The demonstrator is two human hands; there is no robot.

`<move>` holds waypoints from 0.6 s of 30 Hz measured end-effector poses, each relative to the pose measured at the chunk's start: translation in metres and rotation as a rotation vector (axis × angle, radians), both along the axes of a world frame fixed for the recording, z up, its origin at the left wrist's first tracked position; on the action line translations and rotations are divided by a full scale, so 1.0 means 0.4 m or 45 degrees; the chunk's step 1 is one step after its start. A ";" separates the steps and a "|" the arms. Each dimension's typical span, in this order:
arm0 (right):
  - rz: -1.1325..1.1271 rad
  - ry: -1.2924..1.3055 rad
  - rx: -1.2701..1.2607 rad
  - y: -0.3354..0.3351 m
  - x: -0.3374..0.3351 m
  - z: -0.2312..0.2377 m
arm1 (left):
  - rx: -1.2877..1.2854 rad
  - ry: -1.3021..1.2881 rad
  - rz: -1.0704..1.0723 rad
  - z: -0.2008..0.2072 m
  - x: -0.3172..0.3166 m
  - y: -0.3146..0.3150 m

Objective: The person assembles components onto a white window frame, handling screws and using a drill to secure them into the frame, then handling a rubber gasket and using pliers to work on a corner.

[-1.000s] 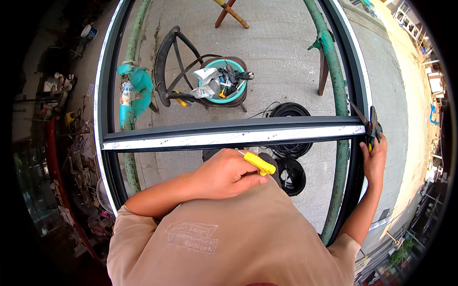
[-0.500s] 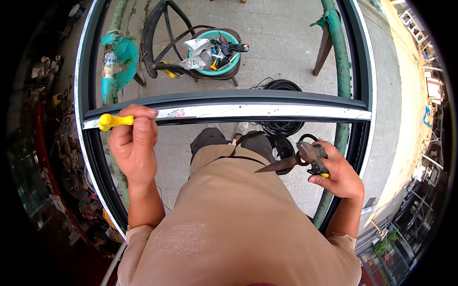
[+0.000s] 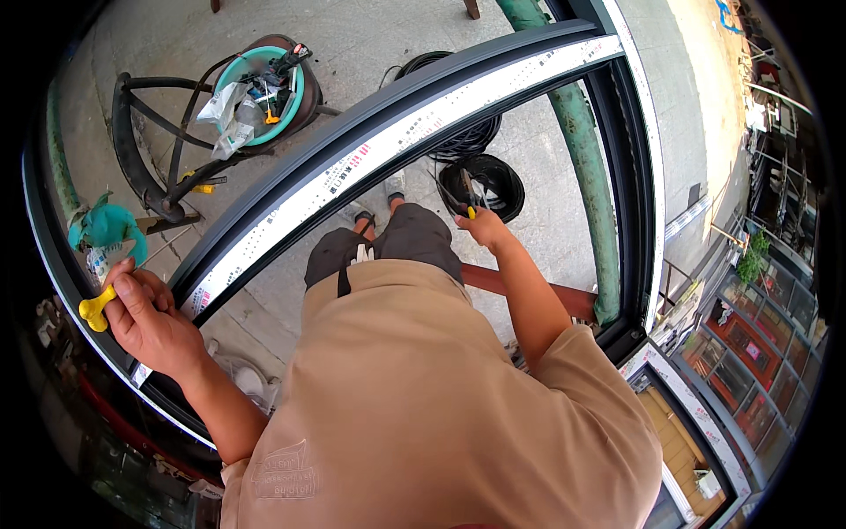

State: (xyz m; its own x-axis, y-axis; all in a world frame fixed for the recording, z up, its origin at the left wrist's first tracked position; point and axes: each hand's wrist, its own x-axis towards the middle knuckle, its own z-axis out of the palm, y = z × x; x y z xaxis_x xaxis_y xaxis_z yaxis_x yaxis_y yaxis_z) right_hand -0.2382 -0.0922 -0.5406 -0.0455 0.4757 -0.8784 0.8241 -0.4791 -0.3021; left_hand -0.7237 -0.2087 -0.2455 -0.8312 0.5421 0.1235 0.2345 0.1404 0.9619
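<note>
In my left hand (image 3: 154, 317) a small yellow-handled tool (image 3: 97, 309) is pinched between thumb and fingers, its knobbed end sticking out to the left. That hand is over the left end of the frame's crossbar (image 3: 352, 163), dark grey with a white printed film strip. Low on the right, my right hand (image 3: 486, 231) reaches down to the near rim of a black bucket (image 3: 509, 183). Its fingers are closed on shears (image 3: 468, 189) with black and yellow handles; the dark blades point into or over the bucket and are partly hard to make out.
A chair-like stand with a turquoise basin (image 3: 298, 97) of tools and plastic bags is beyond the crossbar. Coiled black cable (image 3: 471, 137) lies behind the bucket. A green pipe (image 3: 583, 176) runs along the right inside the frame. Another film-edged frame (image 3: 696, 410) leans lower right.
My right hand has lowered the shears from beside my body down to the bucket. My left hand keeps the yellow-handled tool. The view has turned and shifted over the frame.
</note>
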 end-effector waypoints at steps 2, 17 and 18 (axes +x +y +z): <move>-0.184 -0.012 -0.100 -0.053 0.034 -0.081 | -0.058 0.023 -0.030 -0.003 -0.003 0.006; -0.104 -0.491 0.371 -0.048 0.287 -0.271 | -0.047 0.081 -0.154 -0.020 -0.004 0.011; -0.079 -0.376 0.327 -0.054 0.246 -0.271 | -0.069 0.110 -0.156 -0.017 0.003 0.006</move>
State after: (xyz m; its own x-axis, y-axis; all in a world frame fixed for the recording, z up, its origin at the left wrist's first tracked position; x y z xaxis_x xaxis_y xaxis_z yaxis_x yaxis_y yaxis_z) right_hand -0.1397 -0.1137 -0.6489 0.2272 0.6754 -0.7015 0.8652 -0.4707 -0.1730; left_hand -0.7224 -0.2063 -0.2524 -0.7458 0.6468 0.1596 0.3348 0.1567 0.9292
